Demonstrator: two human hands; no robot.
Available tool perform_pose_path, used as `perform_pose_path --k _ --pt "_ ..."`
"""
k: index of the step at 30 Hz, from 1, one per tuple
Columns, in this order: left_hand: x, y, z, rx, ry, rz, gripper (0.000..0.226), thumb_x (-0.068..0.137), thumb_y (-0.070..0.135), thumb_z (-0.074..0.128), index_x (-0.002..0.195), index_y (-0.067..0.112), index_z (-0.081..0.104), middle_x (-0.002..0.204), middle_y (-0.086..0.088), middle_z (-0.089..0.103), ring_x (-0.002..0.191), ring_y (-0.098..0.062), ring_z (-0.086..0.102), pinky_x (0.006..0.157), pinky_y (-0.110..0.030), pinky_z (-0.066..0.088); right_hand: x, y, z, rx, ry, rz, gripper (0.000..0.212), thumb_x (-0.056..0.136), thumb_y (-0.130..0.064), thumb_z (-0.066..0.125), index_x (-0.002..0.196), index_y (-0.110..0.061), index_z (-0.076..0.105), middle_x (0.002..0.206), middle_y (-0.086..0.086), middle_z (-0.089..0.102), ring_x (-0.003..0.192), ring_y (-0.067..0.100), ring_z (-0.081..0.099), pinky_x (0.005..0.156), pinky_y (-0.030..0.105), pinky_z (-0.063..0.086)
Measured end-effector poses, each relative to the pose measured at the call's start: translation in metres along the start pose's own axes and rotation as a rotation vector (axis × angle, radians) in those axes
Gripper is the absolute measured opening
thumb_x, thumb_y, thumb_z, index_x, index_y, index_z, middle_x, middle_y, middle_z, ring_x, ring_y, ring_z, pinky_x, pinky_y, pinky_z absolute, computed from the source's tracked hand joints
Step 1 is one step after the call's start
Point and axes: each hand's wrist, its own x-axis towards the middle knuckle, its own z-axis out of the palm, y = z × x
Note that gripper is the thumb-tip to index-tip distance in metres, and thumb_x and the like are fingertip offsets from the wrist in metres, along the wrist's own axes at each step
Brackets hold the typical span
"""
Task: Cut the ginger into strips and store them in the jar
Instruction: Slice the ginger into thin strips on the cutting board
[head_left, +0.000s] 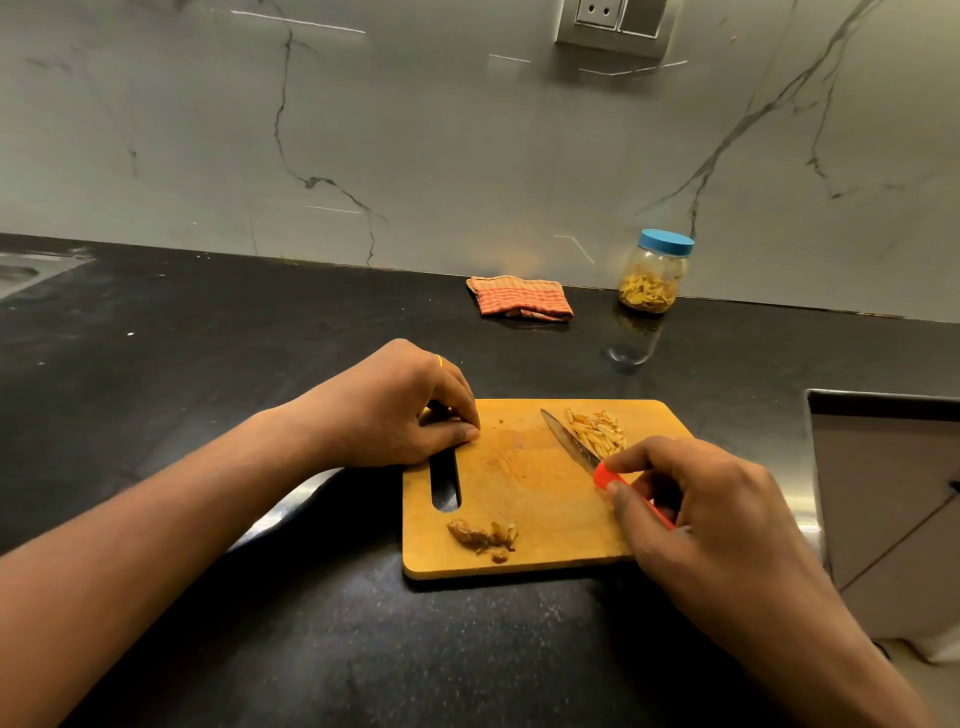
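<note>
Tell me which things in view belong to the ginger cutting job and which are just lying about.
Job: cutting board, knife in the right hand, cut strips beside the blade, ginger scraps at the board's near edge, lidded jar, left hand at the board.
Lying about: folded cloth, wall socket.

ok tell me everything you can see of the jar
The jar is small and clear, plastic or glass by its look, closed with a blue lid. It stands upright on the black counter at the back, close to the marble-look wall, right of a folded orange checked cloth. Pale yellow ginger strips fill about its lower half. Only the counter touches it.
</note>
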Motion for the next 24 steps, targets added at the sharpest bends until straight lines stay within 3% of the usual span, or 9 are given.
perform_pose_path --k 9,19,24 --pt "-0.001 0.002 0.000 0.004 -0.001 -0.005 0.015 0.089 0.024 0.071 0.103 0.024 0.078 0.107 0.013 0.071 0.097 -0.003 0.066 0.088 -0.023 0.056 0.008 -0.023 0.011 -0.014 -0.056 -0.134 0.012 0.084 -0.031 0.066 0.095 -0.032 0.067 0.078 -0.016 0.055 0.079 0.000 0.052 0.060 0.013 0.041" --pt "0.000 0.000 0.000 -0.001 0.004 0.004 0.014 0.089 0.024 0.071 0.101 0.023 0.079 0.105 0.013 0.072 0.095 -0.003 0.067 0.086 -0.024 0.056 0.003 -0.002 0.004 0.000 0.009 -0.030 0.009 0.080 -0.026 0.071 0.087 -0.031 0.069 0.069 -0.017 0.058 0.077 0.002 0.055 0.056 0.014 0.040" --pt "0.000 0.000 0.000 -0.005 0.003 -0.002 0.014 0.088 0.024 0.072 0.101 0.024 0.079 0.104 0.014 0.072 0.095 -0.003 0.067 0.086 -0.024 0.056 -0.001 0.005 -0.002 0.027 0.014 0.004 0.011 0.080 -0.025 0.071 0.089 -0.031 0.069 0.071 -0.016 0.058 0.083 -0.002 0.053 0.067 0.010 0.043"
